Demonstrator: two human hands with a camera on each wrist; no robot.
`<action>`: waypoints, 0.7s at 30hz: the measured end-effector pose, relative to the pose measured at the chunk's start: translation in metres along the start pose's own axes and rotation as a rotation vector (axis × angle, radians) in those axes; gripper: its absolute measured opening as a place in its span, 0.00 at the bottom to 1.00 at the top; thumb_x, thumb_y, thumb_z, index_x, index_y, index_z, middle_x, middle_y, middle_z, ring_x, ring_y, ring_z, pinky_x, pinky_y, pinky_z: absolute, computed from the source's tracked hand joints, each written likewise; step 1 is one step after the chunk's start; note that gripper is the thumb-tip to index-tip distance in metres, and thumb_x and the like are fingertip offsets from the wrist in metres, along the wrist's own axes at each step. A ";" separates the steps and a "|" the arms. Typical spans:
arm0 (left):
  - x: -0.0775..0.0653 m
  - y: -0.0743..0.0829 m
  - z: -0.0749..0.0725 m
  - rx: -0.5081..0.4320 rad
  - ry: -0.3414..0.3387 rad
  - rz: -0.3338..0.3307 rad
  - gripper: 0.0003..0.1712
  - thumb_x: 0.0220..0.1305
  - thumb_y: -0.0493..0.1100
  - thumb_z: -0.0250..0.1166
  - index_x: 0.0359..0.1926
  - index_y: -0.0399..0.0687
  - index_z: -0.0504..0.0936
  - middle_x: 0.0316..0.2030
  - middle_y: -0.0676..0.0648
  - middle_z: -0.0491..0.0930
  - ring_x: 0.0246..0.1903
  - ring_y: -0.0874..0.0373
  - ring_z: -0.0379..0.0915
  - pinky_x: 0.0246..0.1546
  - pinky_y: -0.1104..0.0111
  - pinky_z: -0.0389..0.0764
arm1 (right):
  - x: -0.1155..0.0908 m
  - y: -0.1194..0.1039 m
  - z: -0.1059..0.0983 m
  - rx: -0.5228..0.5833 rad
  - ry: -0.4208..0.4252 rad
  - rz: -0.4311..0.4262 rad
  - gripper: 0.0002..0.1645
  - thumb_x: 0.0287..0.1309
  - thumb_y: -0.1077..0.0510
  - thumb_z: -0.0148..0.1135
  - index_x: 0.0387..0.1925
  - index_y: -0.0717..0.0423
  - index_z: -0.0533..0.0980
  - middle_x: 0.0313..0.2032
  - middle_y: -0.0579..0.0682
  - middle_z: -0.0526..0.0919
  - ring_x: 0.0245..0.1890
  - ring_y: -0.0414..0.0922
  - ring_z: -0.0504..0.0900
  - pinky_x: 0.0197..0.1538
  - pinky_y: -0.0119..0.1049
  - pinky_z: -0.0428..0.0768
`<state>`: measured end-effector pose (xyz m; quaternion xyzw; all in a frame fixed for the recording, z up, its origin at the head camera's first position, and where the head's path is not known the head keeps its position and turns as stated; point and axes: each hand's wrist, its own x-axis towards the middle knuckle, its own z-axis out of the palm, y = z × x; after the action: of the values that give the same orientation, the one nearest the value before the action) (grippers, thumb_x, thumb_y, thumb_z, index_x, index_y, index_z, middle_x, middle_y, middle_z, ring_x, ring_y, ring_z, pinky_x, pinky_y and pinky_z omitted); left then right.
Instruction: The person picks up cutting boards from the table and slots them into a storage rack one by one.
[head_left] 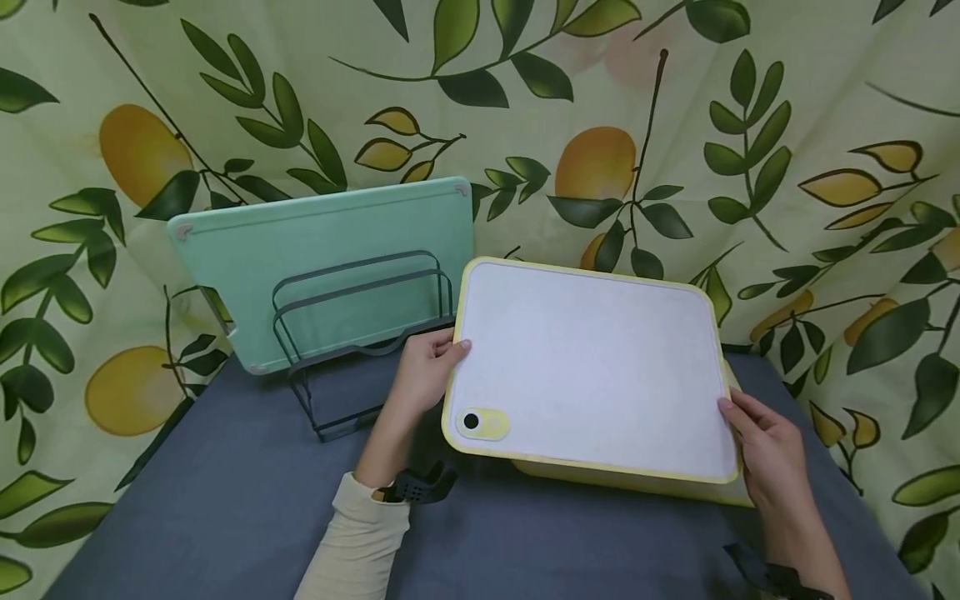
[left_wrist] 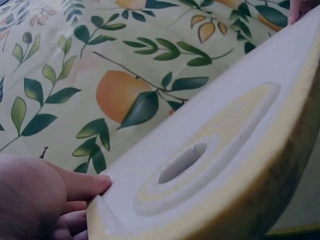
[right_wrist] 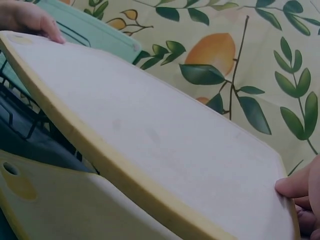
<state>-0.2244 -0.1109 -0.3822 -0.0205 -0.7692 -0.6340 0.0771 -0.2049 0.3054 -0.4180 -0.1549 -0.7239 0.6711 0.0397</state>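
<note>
A white cutting board [head_left: 592,367] with a yellow rim is held raised and tilted between my two hands. My left hand [head_left: 427,375] pinches its left edge, thumb on the white face and the other fingers behind. On the opposite edge my right hand [head_left: 776,454] grips it the same way, thumb on top. The board has a yellow oval inset with a hole [left_wrist: 182,162] near its lower left corner. Beneath it lies a second cutting board [right_wrist: 75,200], also pale with a yellow border and a corner hole, mostly hidden in the head view.
At the left, a mint green cutting board [head_left: 345,242] leans upright in a dark wire rack [head_left: 322,367]. A blue-grey cloth [head_left: 225,500] covers the table. Behind hangs a curtain [head_left: 510,125] printed with leaves and fruit.
</note>
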 end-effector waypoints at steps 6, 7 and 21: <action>0.000 0.000 -0.001 -0.021 0.017 -0.009 0.18 0.71 0.38 0.63 0.58 0.33 0.82 0.42 0.31 0.88 0.34 0.50 0.89 0.33 0.68 0.87 | 0.001 -0.004 0.000 -0.033 -0.028 -0.077 0.47 0.67 0.46 0.64 0.75 0.69 0.57 0.36 0.24 0.80 0.33 0.27 0.81 0.32 0.24 0.80; 0.000 0.000 -0.001 -0.025 0.023 -0.012 0.18 0.71 0.38 0.63 0.58 0.33 0.82 0.42 0.31 0.88 0.34 0.50 0.89 0.33 0.68 0.87 | 0.002 -0.005 0.000 -0.051 -0.037 -0.092 0.48 0.67 0.46 0.64 0.75 0.70 0.57 0.36 0.24 0.80 0.34 0.27 0.80 0.32 0.23 0.80; -0.009 0.007 -0.027 -0.057 -0.059 -0.070 0.22 0.73 0.39 0.61 0.64 0.37 0.78 0.49 0.32 0.86 0.38 0.55 0.89 0.39 0.68 0.87 | 0.006 -0.022 -0.003 -0.280 -0.232 -0.202 0.48 0.74 0.45 0.55 0.75 0.75 0.50 0.43 0.20 0.74 0.43 0.19 0.77 0.42 0.16 0.77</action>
<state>-0.2122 -0.1354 -0.3718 -0.0143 -0.7530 -0.6571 0.0315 -0.2134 0.3091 -0.3971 -0.0070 -0.8217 0.5698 0.0013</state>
